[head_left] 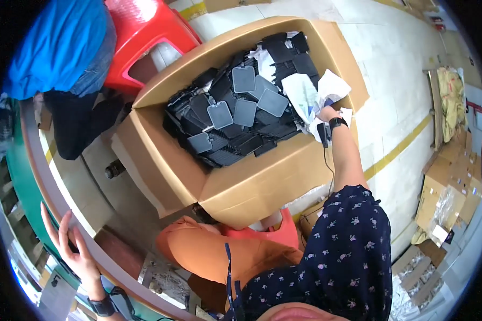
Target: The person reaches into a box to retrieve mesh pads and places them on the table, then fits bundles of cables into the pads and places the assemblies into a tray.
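My right hand (328, 113) reaches into the right end of a large open cardboard box (268, 187). It is at crumpled white paper (300, 96), beside a small dark piece (329, 101); its fingers are mostly hidden there, so whether it grips anything does not show. Many flat black plastic pieces fill the box. Several grey rounded-square tags with a small tab, such as one grey tag (243, 79), lie on top. Off to the lower left, my left hand (74, 249) is open with fingers spread and nothing in it, over the edge of a green-topped table (37, 176).
A red plastic stool (144, 37) stands behind the box, next to a person in a blue top (59, 43). Under me is a reddish stool (284, 232). Flattened cardboard (450, 182) and a yellowish cloth bundle (451, 101) are at the right. One box flap (144, 166) sticks out left.
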Demonstrator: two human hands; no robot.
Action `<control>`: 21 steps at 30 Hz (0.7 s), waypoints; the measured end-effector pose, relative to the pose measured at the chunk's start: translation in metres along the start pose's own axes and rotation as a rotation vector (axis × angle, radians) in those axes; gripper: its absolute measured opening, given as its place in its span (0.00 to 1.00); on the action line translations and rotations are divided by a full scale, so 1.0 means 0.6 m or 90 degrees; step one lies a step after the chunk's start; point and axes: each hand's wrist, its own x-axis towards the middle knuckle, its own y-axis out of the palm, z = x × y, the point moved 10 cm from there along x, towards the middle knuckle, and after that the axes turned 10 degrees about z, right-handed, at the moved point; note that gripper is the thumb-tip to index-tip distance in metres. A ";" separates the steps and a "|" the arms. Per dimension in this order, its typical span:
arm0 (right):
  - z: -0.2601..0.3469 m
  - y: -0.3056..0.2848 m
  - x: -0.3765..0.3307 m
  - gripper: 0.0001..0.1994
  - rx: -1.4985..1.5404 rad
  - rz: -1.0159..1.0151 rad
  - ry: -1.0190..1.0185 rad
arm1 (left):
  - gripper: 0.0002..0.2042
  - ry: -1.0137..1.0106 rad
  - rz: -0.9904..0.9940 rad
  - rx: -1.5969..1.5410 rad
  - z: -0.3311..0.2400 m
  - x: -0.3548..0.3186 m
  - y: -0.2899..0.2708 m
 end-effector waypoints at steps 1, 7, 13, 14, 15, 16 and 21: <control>-0.048 -0.024 0.001 0.24 0.058 -0.067 -0.041 | 0.13 0.009 -0.008 -0.030 -0.003 0.009 0.012; 0.183 0.035 -0.110 0.26 0.507 -0.008 -0.140 | 0.15 -0.015 -0.005 0.034 0.009 -0.004 -0.015; 0.443 0.019 -0.350 0.17 0.210 -0.096 -0.431 | 0.14 -0.040 0.015 -0.018 0.023 0.010 0.003; 0.476 0.062 -0.365 0.15 0.172 -0.076 -0.479 | 0.14 -0.033 0.011 -0.017 0.022 0.009 0.004; 0.498 0.103 -0.385 0.12 0.128 -0.057 -0.523 | 0.14 -0.028 0.012 -0.021 0.018 0.011 0.008; 0.524 0.127 -0.427 0.09 0.106 -0.053 -0.560 | 0.14 -0.016 0.009 -0.013 0.013 0.009 0.006; 0.510 0.101 -0.570 0.03 0.131 -0.208 -0.603 | 0.13 -0.038 0.005 -0.070 0.021 0.008 0.011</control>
